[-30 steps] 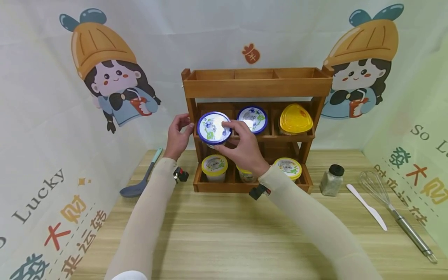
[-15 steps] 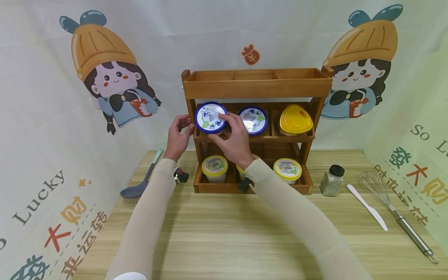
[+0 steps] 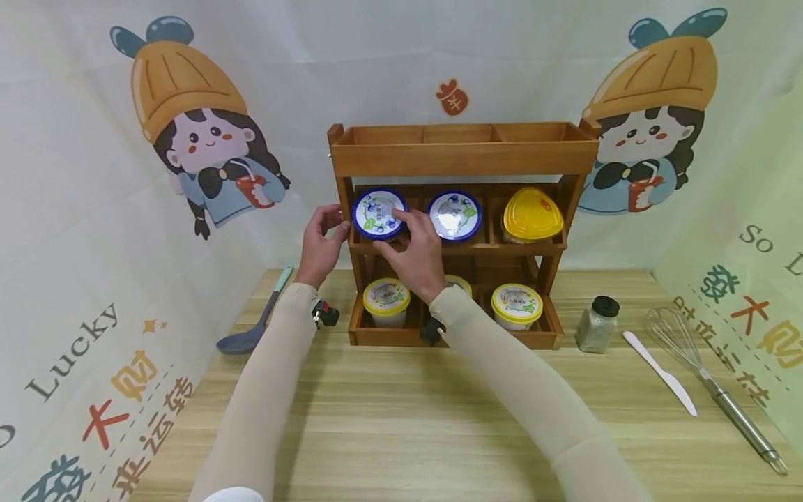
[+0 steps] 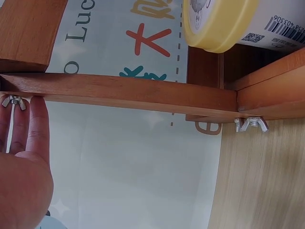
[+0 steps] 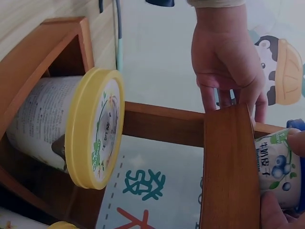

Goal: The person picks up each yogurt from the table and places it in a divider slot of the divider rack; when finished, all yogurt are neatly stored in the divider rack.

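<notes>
My right hand [image 3: 414,254] pinches a tub with a blue-rimmed lid [image 3: 374,215] between thumb and fingers. The tub's blueberry-printed side [image 5: 271,167] shows in the right wrist view, its base hidden behind the front board. It sits at the left compartment of the middle tier of a brown wooden rack [image 3: 464,160]. My left hand [image 3: 320,247] touches the rack's left side, its straight fingers [image 4: 39,129] against the post beside a wing nut [image 4: 13,101]. A second blue-rimmed tub [image 3: 455,216] stands in the middle compartment, a yellow-lidded container [image 3: 533,215] in the right one.
Yellow-lidded tubs [image 3: 386,298] stand on the rack's bottom tier, one partly behind my right hand. A ladle [image 3: 251,335] lies at left. At right are a black-capped jar [image 3: 597,326], a white spreader knife [image 3: 661,374] and a whisk [image 3: 709,383].
My right hand has moved the blue-rimmed tub slightly up and left, then lowered it into the left compartment. The left hand has stayed at the rack's side.
</notes>
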Demonstrator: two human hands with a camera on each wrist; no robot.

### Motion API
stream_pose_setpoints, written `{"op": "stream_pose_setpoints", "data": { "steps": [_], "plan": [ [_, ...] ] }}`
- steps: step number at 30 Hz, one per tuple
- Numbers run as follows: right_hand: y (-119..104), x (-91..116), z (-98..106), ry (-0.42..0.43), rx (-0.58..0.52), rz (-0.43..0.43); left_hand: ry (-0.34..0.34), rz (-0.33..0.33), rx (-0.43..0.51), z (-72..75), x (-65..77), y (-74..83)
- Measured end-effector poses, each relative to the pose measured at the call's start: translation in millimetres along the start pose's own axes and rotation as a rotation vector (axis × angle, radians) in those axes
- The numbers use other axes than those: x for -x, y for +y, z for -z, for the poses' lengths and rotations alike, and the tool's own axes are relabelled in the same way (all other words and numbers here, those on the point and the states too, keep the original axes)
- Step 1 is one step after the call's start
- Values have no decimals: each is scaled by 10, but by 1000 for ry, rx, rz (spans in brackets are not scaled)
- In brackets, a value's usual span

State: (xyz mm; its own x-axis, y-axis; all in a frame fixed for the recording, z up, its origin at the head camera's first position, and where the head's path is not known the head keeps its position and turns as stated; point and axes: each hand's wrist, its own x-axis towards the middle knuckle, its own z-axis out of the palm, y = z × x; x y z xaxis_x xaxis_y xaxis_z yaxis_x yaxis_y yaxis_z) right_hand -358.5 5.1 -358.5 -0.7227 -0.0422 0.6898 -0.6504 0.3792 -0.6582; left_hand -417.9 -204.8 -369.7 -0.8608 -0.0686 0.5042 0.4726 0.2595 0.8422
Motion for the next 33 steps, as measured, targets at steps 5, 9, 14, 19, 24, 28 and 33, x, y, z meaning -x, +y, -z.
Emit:
{"op": "stream_pose_setpoints", "data": {
  "steps": [5, 9, 14, 19, 24, 28, 33],
  "plan": [
    [-15, -4, -11, -34, 110, -22, 3, -22, 20, 21, -69, -159],
    [-13, 15, -4, -52, 131, -25, 7, -4, 7, 6, -74, -172],
    [5, 80, 41, -62, 92, -21, 2, 15, -13, -8, -88, -181],
    [15, 187, 157, -68, 49, 6, 7, -2, -1, -17, -96, -188],
    [42, 340, 300, -68, 27, 42, -5, -34, -28, -44, -114, -145],
    [95, 491, 407, -92, 58, 36, -19, -38, -80, -31, -63, -95],
    [155, 667, 575, -136, 101, 19, -35, -15, -153, 40, 101, -30]
  ]
}}
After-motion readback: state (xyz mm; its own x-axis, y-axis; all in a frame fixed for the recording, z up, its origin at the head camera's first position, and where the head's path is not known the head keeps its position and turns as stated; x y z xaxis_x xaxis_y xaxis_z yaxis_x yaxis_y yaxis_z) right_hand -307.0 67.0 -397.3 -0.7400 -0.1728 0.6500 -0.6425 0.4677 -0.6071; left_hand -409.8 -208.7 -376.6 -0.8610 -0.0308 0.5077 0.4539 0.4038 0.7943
